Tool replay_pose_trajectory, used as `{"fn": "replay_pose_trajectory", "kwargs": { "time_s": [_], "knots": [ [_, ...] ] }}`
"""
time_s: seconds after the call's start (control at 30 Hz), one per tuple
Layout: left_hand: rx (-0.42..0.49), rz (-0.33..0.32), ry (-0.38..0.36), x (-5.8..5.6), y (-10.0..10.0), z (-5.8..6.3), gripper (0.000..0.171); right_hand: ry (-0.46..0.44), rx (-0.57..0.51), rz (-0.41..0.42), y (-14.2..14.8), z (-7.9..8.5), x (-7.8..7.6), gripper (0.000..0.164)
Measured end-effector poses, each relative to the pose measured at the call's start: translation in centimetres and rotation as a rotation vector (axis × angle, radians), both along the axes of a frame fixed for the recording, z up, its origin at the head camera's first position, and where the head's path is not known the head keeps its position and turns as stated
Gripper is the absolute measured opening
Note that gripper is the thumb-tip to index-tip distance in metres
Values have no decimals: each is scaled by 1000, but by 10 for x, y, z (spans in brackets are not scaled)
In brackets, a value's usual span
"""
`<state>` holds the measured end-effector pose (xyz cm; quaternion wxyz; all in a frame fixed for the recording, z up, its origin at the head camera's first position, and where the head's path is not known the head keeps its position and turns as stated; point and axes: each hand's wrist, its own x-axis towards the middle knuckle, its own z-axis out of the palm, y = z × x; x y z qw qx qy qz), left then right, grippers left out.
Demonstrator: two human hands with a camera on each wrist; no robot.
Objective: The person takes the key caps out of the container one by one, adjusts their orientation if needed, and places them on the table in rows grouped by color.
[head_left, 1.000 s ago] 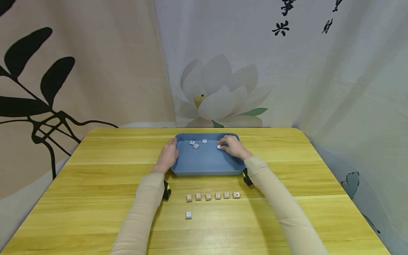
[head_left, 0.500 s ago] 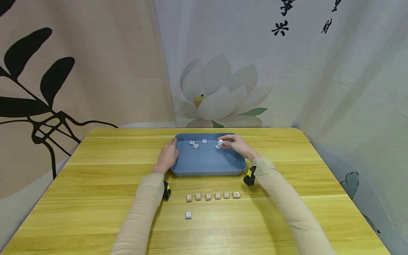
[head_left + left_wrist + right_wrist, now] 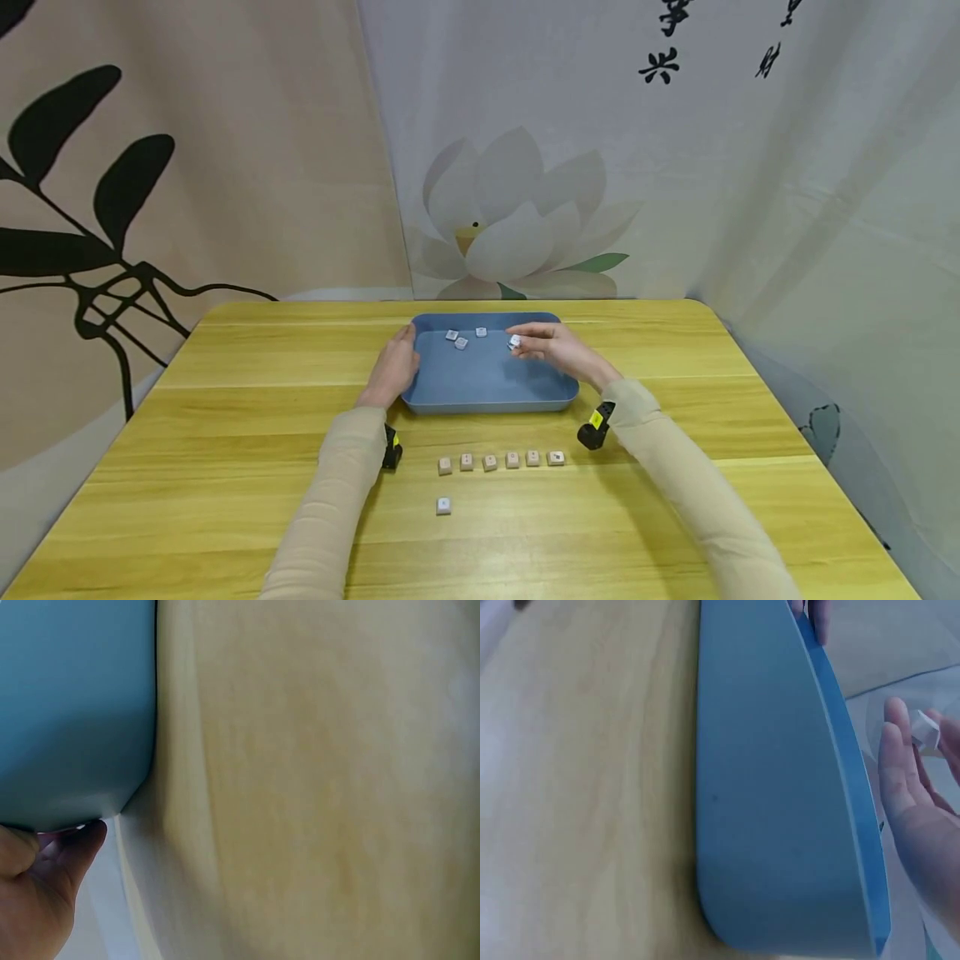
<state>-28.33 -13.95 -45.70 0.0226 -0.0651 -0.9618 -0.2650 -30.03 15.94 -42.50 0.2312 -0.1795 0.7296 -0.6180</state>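
Observation:
A blue tray [image 3: 487, 387] lies at the back of the table with several small white keycaps [image 3: 461, 343] in it. My left hand [image 3: 393, 367] holds the tray's left side; in the left wrist view the thumb and fingers [image 3: 90, 844] meet at its rim. Over the tray's right part my right hand [image 3: 562, 348] pinches a white keycap [image 3: 925, 730] between thumb and fingers. Another keycap lies in the tray just beneath that one, mostly covered in the head view.
On the wooden table [image 3: 300, 467] in front of the tray stands a row of several keycaps [image 3: 490, 463]. A single keycap [image 3: 443, 506] sits nearer to me, below the row's left end. A printed curtain [image 3: 525, 167] hangs behind the table.
My right hand has lifted a keycap off the tray floor, then turned and lowered slightly with it, its wrist shifting right. The left hand has stayed on the tray.

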Motion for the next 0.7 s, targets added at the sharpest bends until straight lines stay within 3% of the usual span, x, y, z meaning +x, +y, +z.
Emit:
{"fn": "replay_pose_trajectory", "kwargs": {
  "time_s": [0.2,0.47,0.7],
  "knots": [
    [7,-5,-1,0,-1,-1,56,89,58,8,-1,2,14,44],
    [19,-5,-2,-1,-1,-1,56,161,-27,64,-8,6,37,34],
    [13,-9,16,1,-1,-1,55,204,6,133,-11,12,53,37]
  ]
}}
